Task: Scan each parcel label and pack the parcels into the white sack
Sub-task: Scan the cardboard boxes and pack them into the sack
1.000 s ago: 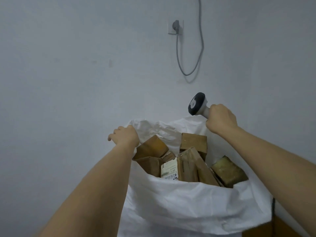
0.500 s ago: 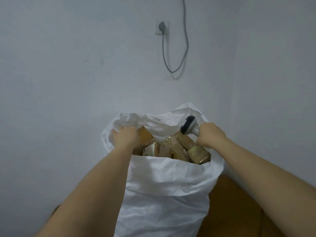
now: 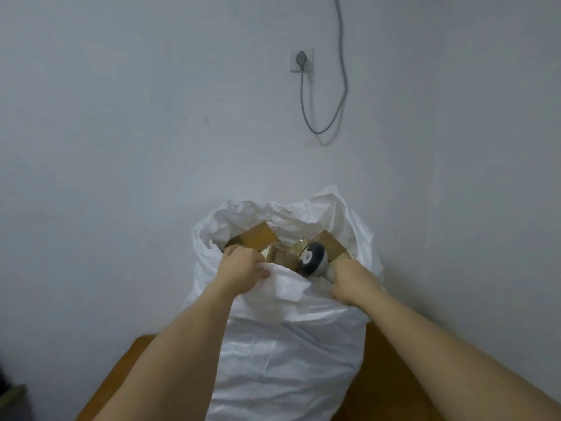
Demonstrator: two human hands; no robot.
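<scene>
The white sack [image 3: 285, 354] stands upright in front of me, filled to the top with several brown cardboard parcels [image 3: 258, 237]. My left hand [image 3: 243, 265] grips the near edge of the sack's mouth, bunching the fabric. My right hand [image 3: 349, 276] holds the handle of a grey and black barcode scanner [image 3: 311, 259] and also presses on the sack's right near edge. The scanner head points left over the parcels. Most of each parcel is hidden inside the sack.
The sack rests on a brown wooden surface [image 3: 391, 375] against a pale wall. A wall socket [image 3: 301, 60] with a grey cable [image 3: 321, 129] hangs above the sack. A dark object [image 3: 12, 396] sits at the lower left edge.
Both hands have come down from the far rim to the near edge of the sack's mouth. The sack now looks lower and farther from the camera, and fewer parcels show.
</scene>
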